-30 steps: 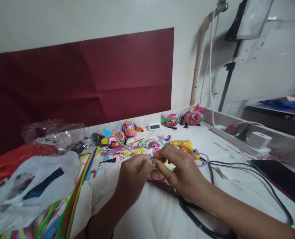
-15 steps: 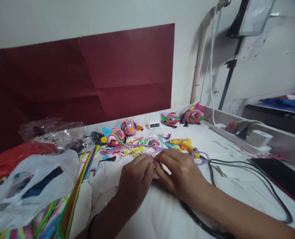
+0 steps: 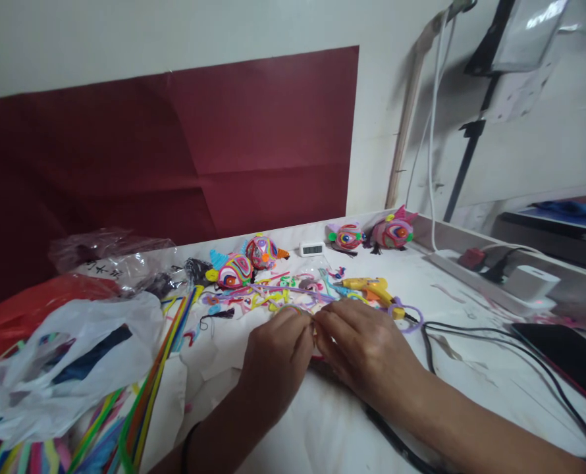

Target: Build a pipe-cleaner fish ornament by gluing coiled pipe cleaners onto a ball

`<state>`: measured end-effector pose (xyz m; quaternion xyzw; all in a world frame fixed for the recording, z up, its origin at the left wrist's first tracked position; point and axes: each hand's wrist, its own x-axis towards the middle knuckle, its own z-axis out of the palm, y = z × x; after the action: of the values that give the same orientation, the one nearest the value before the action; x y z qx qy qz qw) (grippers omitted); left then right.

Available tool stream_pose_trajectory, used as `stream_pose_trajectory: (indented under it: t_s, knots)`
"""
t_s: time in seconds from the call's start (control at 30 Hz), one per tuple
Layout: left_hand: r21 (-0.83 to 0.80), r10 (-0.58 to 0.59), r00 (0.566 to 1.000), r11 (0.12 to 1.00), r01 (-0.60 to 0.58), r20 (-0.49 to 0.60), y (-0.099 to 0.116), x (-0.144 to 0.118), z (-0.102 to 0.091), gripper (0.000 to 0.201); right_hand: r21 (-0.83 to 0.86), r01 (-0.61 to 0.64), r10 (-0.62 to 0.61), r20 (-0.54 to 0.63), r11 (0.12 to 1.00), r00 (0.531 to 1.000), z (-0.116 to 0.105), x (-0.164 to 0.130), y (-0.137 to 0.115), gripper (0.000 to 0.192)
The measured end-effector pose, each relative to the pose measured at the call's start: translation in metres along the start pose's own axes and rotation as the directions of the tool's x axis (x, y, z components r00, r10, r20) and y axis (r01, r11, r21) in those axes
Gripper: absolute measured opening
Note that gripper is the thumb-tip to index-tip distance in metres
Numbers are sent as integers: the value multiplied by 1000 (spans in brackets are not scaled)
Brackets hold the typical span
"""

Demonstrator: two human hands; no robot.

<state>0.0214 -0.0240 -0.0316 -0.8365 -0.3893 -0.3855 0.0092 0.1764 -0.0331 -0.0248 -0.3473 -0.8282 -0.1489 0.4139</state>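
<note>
Head view: a small piece of pipe cleaner [image 3: 314, 327] sits pinched between both hands at the middle of the counter [image 3: 322, 421], just above its white cover. The piece is mostly hidden by the fingertips, so its shape and colour cannot be told for sure. The left hand [image 3: 278, 359] has its fingers drawn together on the piece from the left; the right hand [image 3: 365, 349] has its fingers closed on it from the right, and the two hands touch at the fingertips. A dark band shows on the left wrist.

Just beyond the hands lies a scatter of short coloured scraps [image 3: 273, 296]. Near the right hand, a yellow glue gun [image 3: 369, 288] lies on its side, with a purple loop [image 3: 407, 315] just beside its handle end. A black cable [image 3: 495, 342] runs from there along the right of the counter. Farther back stand four coloured figures: two [image 3: 246, 261] left of a small white clock [image 3: 312, 249] and two [image 3: 372, 234] right of it. Long pipe cleaners [image 3: 149, 388] stretch along the left, beside a white bag [image 3: 51, 368], a red bag [image 3: 21, 316] and a clear bag [image 3: 110, 257]. A power strip [image 3: 475, 273] with a white adapter [image 3: 532, 284] lies at the far right, near a dark slab [image 3: 569, 355]. Dark red paper [image 3: 174, 151] covers the wall behind.
</note>
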Motion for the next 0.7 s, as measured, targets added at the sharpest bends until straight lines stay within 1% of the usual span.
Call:
stream_pose_trajectory:
  t_s: [0.23, 0.37, 0.47, 0.57, 0.63, 0.7]
  knots:
    - [16, -9, 1000, 1000, 9, -7, -2, -1, 5, 28, -35, 33, -33, -14, 999, 999, 1, -1, 0, 29]
    - [7, -15, 1000, 1000, 14, 5, -1, -3, 5, 28, 4, -11, 11, 1, 1000, 1000, 0, -2, 1, 27]
    - [-32, -19, 1000, 999, 20, 15, 0, -2, 3, 26, 97, -94, 92, 23, 991, 995, -2, -1, 3, 24]
    - [-109, -60, 998, 992, 62, 21, 2, 1, 0, 25, 231, -200, 194, 47, 952, 980, -4, 2, 5, 23]
    - [-166, -120, 992, 978, 124, 37, 4, 4, -3, 26, 311, -307, 299, 75, 899, 951, -3, 4, 8, 21]
    - [-232, -193, 979, 951, 204, 69, 4, 6, -6, 26, 386, -447, 431, 133, 807, 893, -3, 7, 11, 19]
